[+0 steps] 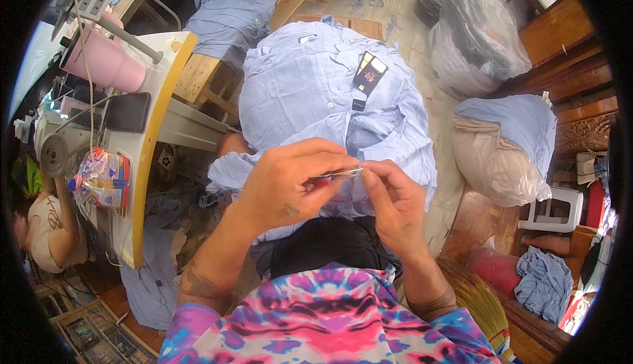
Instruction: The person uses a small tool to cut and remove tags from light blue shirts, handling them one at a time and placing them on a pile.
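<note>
My left hand [283, 182] is closed round a small thin metal tool [346, 173] that looks like thread snips, its blades pointing right. A bit of red shows between the fingers. The thumb and forefinger of my right hand [397, 209] are pinched together at the tool's tip; whatever lies between them is too small to make out. Below and beyond both hands, a light blue button-up shirt [290, 107] is spread over a rounded heap in front of me. Black hang tags [369, 77] lie on it, near a small dark label [359, 105].
To my left, a yellow-edged table [155, 120] carries a pink tumbler [105, 60], a phone [126, 112] and a colourful plastic packet [102, 179]. Another person [56, 232] is beyond it. On my right stand filled plastic bags [478, 41], folded cloth [504, 146], a white stool [554, 209] and a broom [475, 295].
</note>
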A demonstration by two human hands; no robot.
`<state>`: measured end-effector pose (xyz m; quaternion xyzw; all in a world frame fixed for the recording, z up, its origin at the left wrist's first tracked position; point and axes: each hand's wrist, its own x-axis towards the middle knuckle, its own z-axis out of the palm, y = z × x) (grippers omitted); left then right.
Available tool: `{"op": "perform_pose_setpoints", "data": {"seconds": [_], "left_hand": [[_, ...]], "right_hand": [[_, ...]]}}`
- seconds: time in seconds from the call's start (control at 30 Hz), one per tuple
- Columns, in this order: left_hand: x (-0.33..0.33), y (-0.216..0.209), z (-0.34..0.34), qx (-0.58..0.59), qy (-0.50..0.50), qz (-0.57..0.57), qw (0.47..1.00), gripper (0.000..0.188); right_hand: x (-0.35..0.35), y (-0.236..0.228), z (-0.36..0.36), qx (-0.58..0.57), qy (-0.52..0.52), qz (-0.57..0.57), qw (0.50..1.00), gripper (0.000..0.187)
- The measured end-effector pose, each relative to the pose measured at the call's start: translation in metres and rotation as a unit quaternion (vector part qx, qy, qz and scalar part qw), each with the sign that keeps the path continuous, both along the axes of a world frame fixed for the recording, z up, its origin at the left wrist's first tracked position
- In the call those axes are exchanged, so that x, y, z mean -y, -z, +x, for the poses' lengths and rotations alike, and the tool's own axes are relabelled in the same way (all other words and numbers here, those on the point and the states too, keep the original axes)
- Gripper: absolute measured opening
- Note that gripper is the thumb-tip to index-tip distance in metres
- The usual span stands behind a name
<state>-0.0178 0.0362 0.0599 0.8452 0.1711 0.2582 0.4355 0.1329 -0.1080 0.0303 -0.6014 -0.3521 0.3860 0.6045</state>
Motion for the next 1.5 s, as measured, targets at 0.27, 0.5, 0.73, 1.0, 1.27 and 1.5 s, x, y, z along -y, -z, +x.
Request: {"op": "perform_pose_setpoints", "data": {"seconds": [0.27, 0.5, 0.73, 1.0, 1.27, 1.5], "left_hand": [[0.009, 0.020, 0.004, 0.045, -0.040, 0.034, 0.998, 0.026], [0.018, 0.038, -0.003, 0.015, -0.119, -0.309, 0.944, 0.020], [0.025, 0.011, -0.016, 0.014, -0.067, -0.097, 0.993, 0.031], [0.041, 0.009, -0.014, 0.017, -0.081, -0.053, 0.995, 0.041], [0.042, 0.008, -0.014, 0.032, -0.093, -0.082, 0.992, 0.041], [0.041, 0.010, -0.016, 0.024, -0.092, -0.094, 0.991, 0.041]], "right_hand": [[-0.002, 0.002, 0.004, 0.045, -0.018, 0.000, 0.999, 0.016], [-0.006, 0.016, 0.005, -0.079, -0.035, 0.020, 0.996, 0.016], [-0.005, 0.028, 0.009, -0.340, -0.053, 0.030, 0.938, 0.021], [-0.009, 0.030, 0.007, -0.412, -0.047, 0.074, 0.907, 0.023], [-0.010, 0.028, 0.006, -0.386, -0.043, 0.074, 0.919, 0.023], [-0.012, 0.026, 0.005, -0.374, -0.045, 0.066, 0.924, 0.023]]}}
